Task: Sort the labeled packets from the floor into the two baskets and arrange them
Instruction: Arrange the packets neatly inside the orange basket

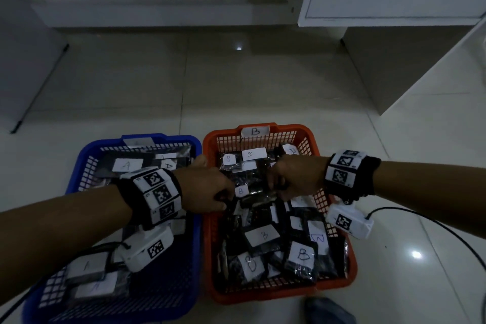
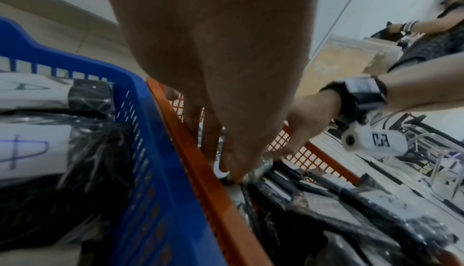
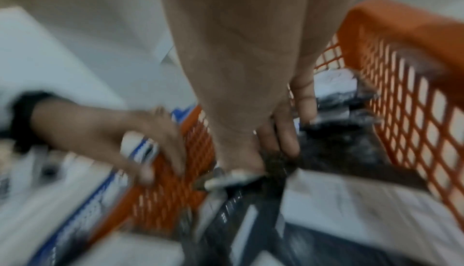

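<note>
both my hands are down in the orange basket (image 1: pixel 310 137), my left hand (image 1: pixel 205 189) and right hand (image 1: pixel 294 179) each pinching an end of a dark packet (image 1: pixel 256 196) lying on the b-labelled heap; the blue basket (image 1: pixel 86 155) just beside holds the a-labelled ones.

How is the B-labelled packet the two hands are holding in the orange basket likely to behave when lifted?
The packet looks like dark contents in crinkly clear plastic, so it probably flexes and may slip. The left hand and right hand grip opposite ends, suggesting it sags. In the orange basket packets overlap, so neighbours may shift.
</note>
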Tool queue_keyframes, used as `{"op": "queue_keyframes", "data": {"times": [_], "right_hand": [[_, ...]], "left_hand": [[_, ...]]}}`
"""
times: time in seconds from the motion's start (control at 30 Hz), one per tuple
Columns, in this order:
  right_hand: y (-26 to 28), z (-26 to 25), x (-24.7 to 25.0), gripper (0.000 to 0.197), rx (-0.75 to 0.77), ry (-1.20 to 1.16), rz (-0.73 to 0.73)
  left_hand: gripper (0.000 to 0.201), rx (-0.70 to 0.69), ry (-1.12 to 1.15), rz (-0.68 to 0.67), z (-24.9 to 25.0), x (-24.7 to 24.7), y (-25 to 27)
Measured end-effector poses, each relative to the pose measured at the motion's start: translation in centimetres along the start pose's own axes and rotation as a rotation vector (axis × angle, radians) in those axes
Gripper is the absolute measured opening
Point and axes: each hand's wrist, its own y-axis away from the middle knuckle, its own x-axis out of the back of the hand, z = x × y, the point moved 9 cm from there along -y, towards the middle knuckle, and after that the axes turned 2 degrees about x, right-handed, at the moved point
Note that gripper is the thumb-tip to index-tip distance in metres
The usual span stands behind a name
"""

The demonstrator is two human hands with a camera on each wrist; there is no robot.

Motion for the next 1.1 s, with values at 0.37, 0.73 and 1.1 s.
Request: {"op": "queue_keyframes", "data": {"times": [0.37,0.73,1.1], "right_hand": [[-1.9,2.9,4.4,0.026,-0.177,-0.071,0.296],[-2.1,-0.1,3.4,0.049,-0.005,0.209,0.301],[-1.6,1.1,3.1,0.046,-0.071,0.268,0.312]], "left_hand": [[0.028,0.052,0.030,0.039,-0.6,0.3,0.5],[0.057,0.144,-0.194,-0.011,-2.1,1.0,-0.9],[0.060,0.158,-0.293,-0.003,-2.4,0.7,-1.5]]}}
